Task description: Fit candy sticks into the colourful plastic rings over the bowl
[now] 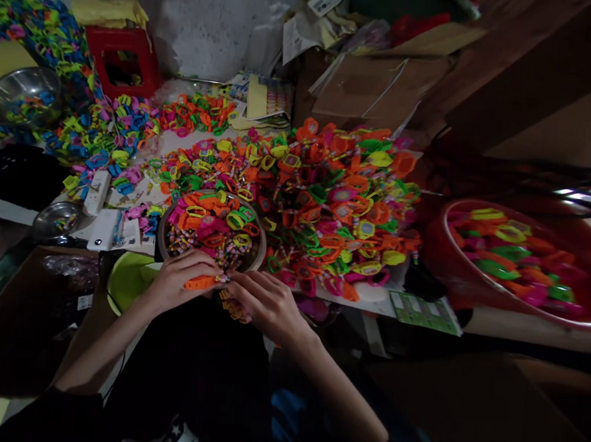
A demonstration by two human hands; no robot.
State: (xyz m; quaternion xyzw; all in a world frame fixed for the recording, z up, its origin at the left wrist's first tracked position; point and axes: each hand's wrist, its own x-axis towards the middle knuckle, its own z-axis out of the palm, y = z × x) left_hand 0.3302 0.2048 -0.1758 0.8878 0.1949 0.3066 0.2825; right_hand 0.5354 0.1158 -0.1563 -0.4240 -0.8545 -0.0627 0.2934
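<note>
My left hand (179, 282) is closed on an orange plastic toy watch (199, 282), held level just in front of a metal bowl (262, 249). At the watch's right end sits a small patterned piece (222, 278), where the fingertips of both hands meet. My right hand (267, 305) is closed, its fingers curled over a cluster of small yellow and pink wrapped pieces (235, 308); its thumb is hidden. Inside the bowl lie orange, pink, green and yellow toy watches (210, 226), mixed with more small wrapped pieces.
A large heap of toy watches (343, 210) covers the table right of the bowl. Further right stands a red basin (448, 224) of watches. Blue and green ones pile up at left near a red stool (150, 62). Cardboard boxes (378, 86) stand behind.
</note>
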